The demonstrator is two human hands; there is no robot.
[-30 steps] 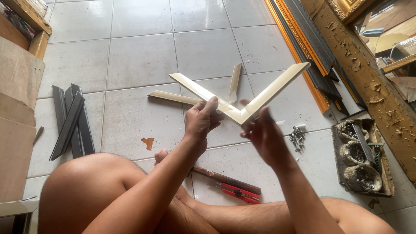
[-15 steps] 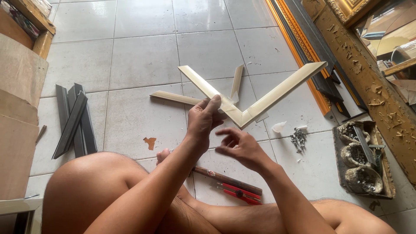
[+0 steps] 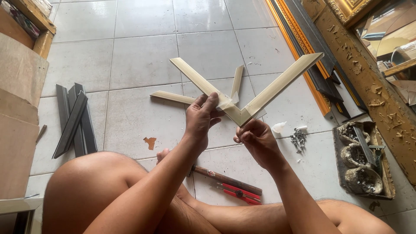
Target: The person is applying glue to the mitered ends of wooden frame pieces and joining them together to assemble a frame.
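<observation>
1. Pale wood makes up the V-shaped frame corner, two mitred strips joined at a point and held in the air above the tiled floor.
2. Its joint points down toward the person; the two long arms run up and away, one to the upper left, the other to the upper right.
3. The left hand is clamped on the left strip just above the joint, thumb and fingers pinching it from both sides.
4. The right hand sits directly under the joint, touching its tip, fingers curled together; whether they pinch something small there I cannot tell.
5. Both hands are close to the joint, but the right one is nearer its point, the left nearer the strip.
6. Two loose wooden strips lie on the floor behind the corner.
7. A hammer and red-handled pliers lie near the legs, small nails to the right, dark mouldings to the left.
</observation>
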